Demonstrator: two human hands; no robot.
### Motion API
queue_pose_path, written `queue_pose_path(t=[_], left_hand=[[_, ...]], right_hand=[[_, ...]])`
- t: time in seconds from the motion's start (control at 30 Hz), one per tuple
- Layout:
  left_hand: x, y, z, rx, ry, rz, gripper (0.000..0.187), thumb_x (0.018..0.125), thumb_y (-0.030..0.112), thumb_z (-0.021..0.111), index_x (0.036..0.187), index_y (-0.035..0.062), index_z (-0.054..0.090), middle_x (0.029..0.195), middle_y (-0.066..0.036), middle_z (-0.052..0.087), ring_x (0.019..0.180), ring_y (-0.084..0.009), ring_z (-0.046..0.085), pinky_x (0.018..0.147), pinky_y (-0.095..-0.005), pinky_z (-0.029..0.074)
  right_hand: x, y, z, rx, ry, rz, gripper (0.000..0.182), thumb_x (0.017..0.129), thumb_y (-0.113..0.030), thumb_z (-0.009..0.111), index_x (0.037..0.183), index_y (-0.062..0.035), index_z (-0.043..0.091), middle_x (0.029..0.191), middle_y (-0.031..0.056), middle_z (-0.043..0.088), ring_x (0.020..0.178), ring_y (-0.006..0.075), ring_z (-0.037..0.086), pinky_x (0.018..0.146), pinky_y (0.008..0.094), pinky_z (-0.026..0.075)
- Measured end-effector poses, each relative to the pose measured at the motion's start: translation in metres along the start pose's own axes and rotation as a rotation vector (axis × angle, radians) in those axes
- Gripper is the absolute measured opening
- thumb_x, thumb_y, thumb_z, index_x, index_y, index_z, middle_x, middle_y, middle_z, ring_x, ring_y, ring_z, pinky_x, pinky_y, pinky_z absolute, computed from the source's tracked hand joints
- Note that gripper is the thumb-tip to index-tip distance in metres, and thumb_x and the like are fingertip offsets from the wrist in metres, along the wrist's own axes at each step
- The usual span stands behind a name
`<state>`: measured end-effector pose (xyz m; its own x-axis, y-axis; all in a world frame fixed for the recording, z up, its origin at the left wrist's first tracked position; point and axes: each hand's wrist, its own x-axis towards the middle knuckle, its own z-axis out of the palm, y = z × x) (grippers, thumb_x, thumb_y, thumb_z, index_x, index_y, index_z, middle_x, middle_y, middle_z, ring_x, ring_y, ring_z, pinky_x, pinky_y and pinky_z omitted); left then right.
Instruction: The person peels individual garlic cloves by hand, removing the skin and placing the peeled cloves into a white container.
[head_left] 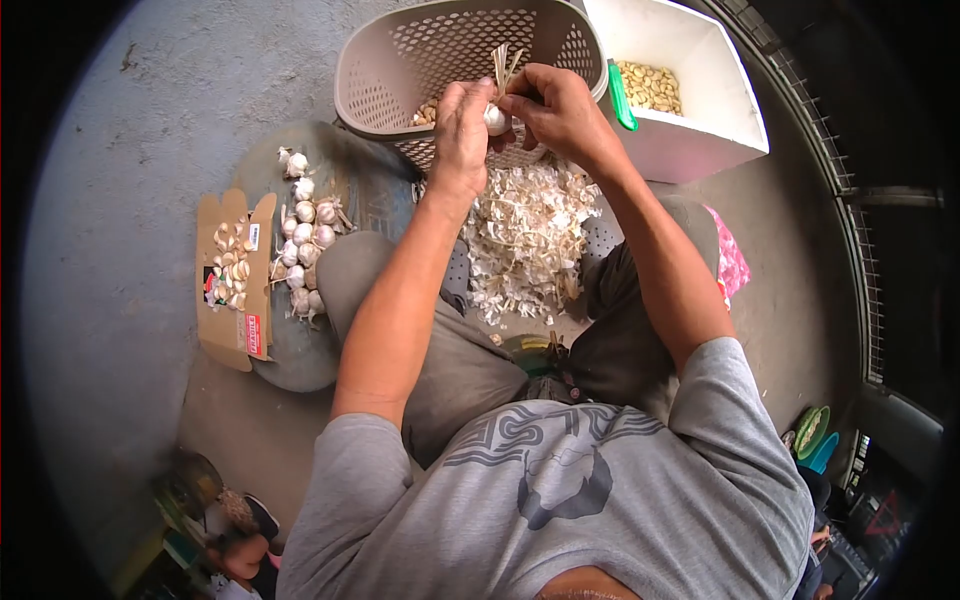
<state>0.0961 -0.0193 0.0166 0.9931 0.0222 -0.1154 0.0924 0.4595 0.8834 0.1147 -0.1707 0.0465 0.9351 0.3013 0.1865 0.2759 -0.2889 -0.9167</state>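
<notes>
Above the near rim of the beige perforated basket [350, 85], my left hand [462, 135] is closed around a white garlic bulb [496, 121]. The bulb's dry, papery stalk [502, 70] points up, away from me. At the stalk's base, my right hand [556, 108] pinches with thumb and fingers; the exact grip is partly hidden. Some peeled or loose cloves [425, 113] lie inside the basket. Below the hands, a heap of garlic skins [525, 245] covers the floor between my feet.
Several whole garlic bulbs [303, 233] rest on a round grey surface [300, 375] at left, beside a cardboard piece [215, 335] bearing loose cloves [232, 270]. A white box [700, 130] holds cloves [648, 87]; a green handle [621, 97] hangs at its edge. Another person [240, 555] is lower left.
</notes>
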Motion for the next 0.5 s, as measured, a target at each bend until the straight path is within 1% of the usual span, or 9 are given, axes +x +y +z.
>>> queue_pose_path(t=[0.07,0.17,0.27,0.37,0.47,0.5], left_hand=[[-0.001,0.0,0.001,0.004,0.015,0.002,0.02,0.102,0.028,0.057,0.102,0.0083,0.06,0.083,-0.003,0.064,0.065,-0.0136,0.063,0.049,-0.0293,0.051],[0.0,0.0,-0.001,-0.073,0.016,-0.019,0.019,0.102,0.026,0.057,0.101,0.0075,0.06,0.082,-0.004,0.063,0.064,-0.0134,0.063,0.049,-0.0293,0.051],[-0.003,0.0,0.005,-0.084,0.043,0.006,0.019,0.101,0.024,0.055,0.101,0.0065,0.061,0.083,-0.005,0.063,0.065,-0.0148,0.064,0.049,-0.0301,0.051],[-0.001,-0.006,0.002,-0.139,0.038,0.029,0.019,0.099,0.024,0.055,0.101,0.0061,0.062,0.083,-0.005,0.063,0.068,-0.017,0.065,0.049,-0.0315,0.053],[-0.004,-0.005,0.008,-0.22,0.115,0.008,0.021,0.098,0.025,0.056,0.101,0.0062,0.063,0.083,-0.006,0.064,0.065,-0.0169,0.064,0.048,-0.0324,0.051],[-0.002,-0.004,0.007,-0.22,0.111,-0.013,0.021,0.098,0.026,0.055,0.101,0.0062,0.063,0.082,-0.006,0.064,0.063,-0.0164,0.063,0.046,-0.0317,0.049]], right_hand=[[0.001,-0.005,-0.001,-0.094,0.014,-0.028,0.016,0.093,-0.01,0.07,0.092,0.0049,0.068,0.072,0.0132,0.07,0.065,0.0175,0.069,0.057,0.0344,0.053],[0.0,-0.007,0.003,-0.113,0.024,-0.06,0.015,0.094,-0.009,0.065,0.091,0.0063,0.066,0.071,0.0149,0.069,0.062,0.0186,0.07,0.055,0.0341,0.054],[-0.001,-0.012,0.004,0.03,0.023,0.09,0.018,0.095,-0.01,0.062,0.091,0.0077,0.063,0.07,0.0167,0.068,0.059,0.0202,0.07,0.052,0.0341,0.056],[0.002,-0.001,0.004,0.201,-0.051,0.181,0.018,0.1,-0.011,0.061,0.1,0.0066,0.06,0.076,0.0123,0.067,0.061,0.0162,0.069,0.051,0.0306,0.057],[-0.007,-0.014,0.004,0.049,-0.008,0.002,0.022,0.097,-0.013,0.062,0.095,0.009,0.061,0.069,0.0169,0.068,0.06,0.0209,0.072,0.051,0.0343,0.059],[-0.008,-0.012,0.005,0.007,0.006,-0.037,0.022,0.099,-0.013,0.06,0.095,0.0086,0.062,0.074,0.0159,0.069,0.062,0.0213,0.072,0.052,0.0353,0.061]])
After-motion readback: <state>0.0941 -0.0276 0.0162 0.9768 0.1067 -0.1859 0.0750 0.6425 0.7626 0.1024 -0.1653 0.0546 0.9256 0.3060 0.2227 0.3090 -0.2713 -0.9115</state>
